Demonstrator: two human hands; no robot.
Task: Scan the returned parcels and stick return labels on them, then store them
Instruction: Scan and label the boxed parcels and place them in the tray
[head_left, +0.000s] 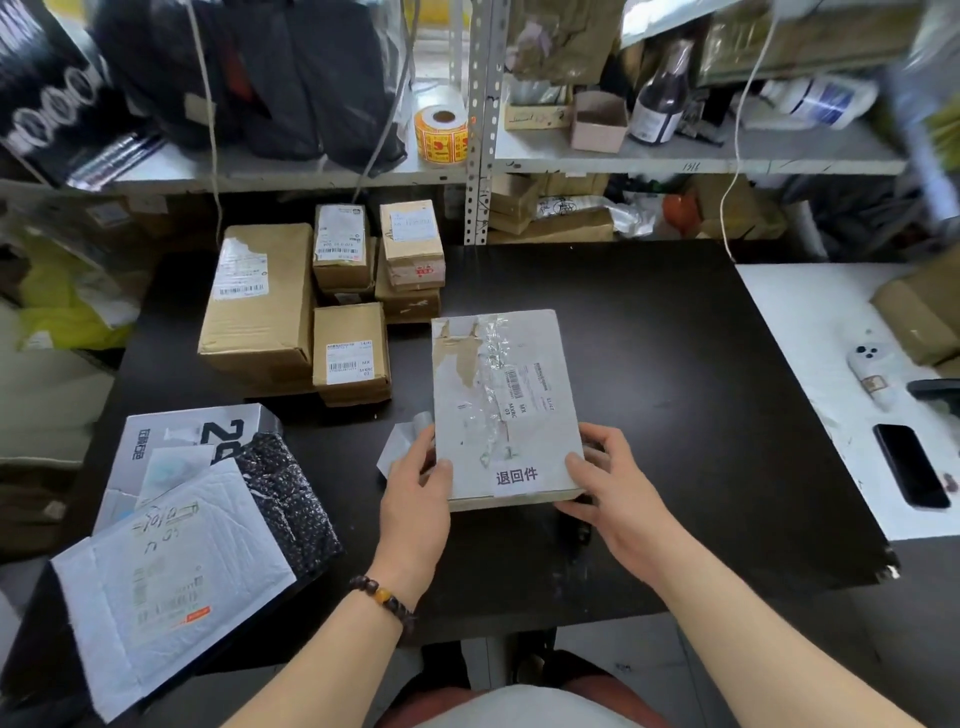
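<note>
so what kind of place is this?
Likely a parcel returns room or small warehouse. Labelled cartons are stacked on the black table, metal shelving holds a sticker roll, and both hands hold a parcel with a return label.

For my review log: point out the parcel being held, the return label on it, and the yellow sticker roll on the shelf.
Held parcel (483, 395): head view, middle of its taped top face.
Return label (517, 476): head view, on its printed characters.
Yellow sticker roll (442, 136): head view, on its printed outer wrap.
</note>
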